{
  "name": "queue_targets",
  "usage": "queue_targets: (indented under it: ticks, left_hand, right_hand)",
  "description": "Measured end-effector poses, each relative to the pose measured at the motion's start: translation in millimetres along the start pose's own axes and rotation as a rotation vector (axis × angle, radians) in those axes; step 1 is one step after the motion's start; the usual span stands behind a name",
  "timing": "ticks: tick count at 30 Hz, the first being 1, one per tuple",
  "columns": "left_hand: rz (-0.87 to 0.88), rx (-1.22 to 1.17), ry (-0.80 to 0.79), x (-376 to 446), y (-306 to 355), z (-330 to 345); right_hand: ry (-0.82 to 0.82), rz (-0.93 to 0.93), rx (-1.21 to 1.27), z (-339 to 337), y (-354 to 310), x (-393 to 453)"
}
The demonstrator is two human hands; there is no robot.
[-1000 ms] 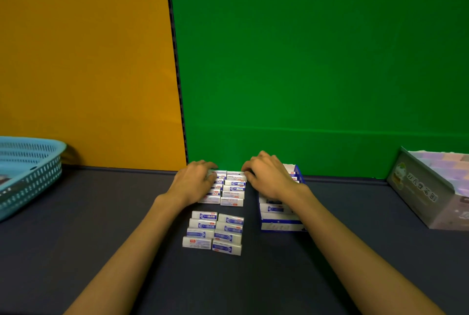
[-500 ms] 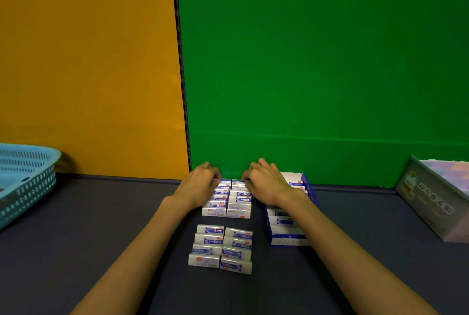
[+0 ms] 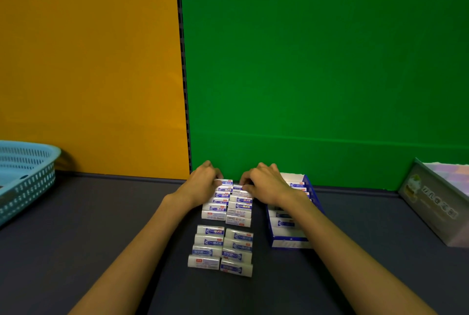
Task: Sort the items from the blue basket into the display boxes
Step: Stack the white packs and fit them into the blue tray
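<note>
blue perforated basket (image 3: 28, 177), blue-white erasers (image 3: 220, 251)

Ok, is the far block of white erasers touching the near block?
Apart. The head view shows dark table between the far block of white erasers and the near block.

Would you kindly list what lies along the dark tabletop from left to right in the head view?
Light blue perforated plastic basket → left hand → right hand → blue-and-white cardboard display box → grey printed carton.
</note>
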State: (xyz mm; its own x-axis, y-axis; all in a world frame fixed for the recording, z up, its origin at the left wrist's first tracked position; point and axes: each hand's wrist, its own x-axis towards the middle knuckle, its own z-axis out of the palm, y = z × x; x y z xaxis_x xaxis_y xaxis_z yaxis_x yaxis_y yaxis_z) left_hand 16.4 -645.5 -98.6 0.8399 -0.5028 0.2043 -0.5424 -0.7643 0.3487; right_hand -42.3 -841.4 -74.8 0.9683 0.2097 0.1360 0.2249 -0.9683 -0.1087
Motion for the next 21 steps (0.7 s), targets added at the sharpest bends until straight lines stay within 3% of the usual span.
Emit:
queue_targets:
  ticks: [8,12,21]
  left_hand:
    - [-0.023,-0.076,-0.079,-1,3,-14]
    - [-0.024,-0.024,-0.026,-4,2,-15]
    - [-0.032,-0.273,0.019,-15,23,-33]
  right_hand:
    - [-0.026,0.016,0.091,-3,0,3]
    - [-0.023,0.042,0.143,-7,-3,2]
    - [0.055,0.159,0.800,-24,6,-9]
